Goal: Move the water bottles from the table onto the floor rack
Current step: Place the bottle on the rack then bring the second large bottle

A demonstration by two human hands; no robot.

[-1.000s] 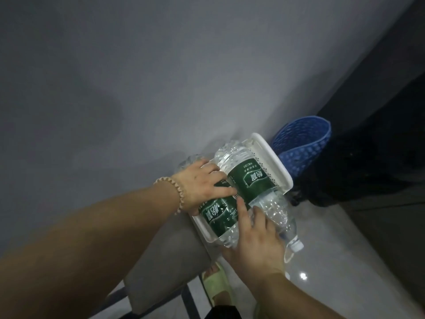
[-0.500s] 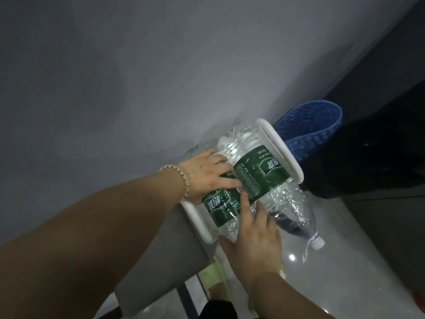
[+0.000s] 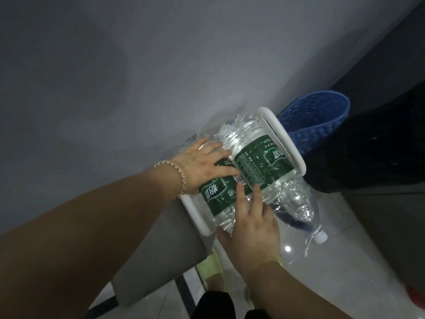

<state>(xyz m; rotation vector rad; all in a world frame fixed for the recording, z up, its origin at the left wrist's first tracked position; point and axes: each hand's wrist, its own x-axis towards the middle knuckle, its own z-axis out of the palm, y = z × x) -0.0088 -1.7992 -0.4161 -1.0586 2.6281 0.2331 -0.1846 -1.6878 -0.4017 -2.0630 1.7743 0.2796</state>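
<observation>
Two large clear water bottles with green labels lie side by side on a white floor rack (image 3: 286, 143) by the wall. The right bottle (image 3: 264, 164) sticks out past the rack, its white cap pointing down-right over the floor. The left bottle (image 3: 218, 200) lies against it. My left hand (image 3: 202, 164), with a bead bracelet on the wrist, presses flat on the upper part of the left bottle. My right hand (image 3: 250, 229) grips the left bottle's lower end, thumb beneath it, fingertips reaching both labels.
A blue perforated basket (image 3: 319, 120) stands just behind the rack. A dark mass (image 3: 372, 153) fills the right side. A grey slab (image 3: 161, 249) sits left of the rack. Light green slippers (image 3: 212, 265) are on the glossy tiled floor below.
The right bottle has slid further down-right, so its cap end reaches further past the rack. Both hands have stayed on the bottles.
</observation>
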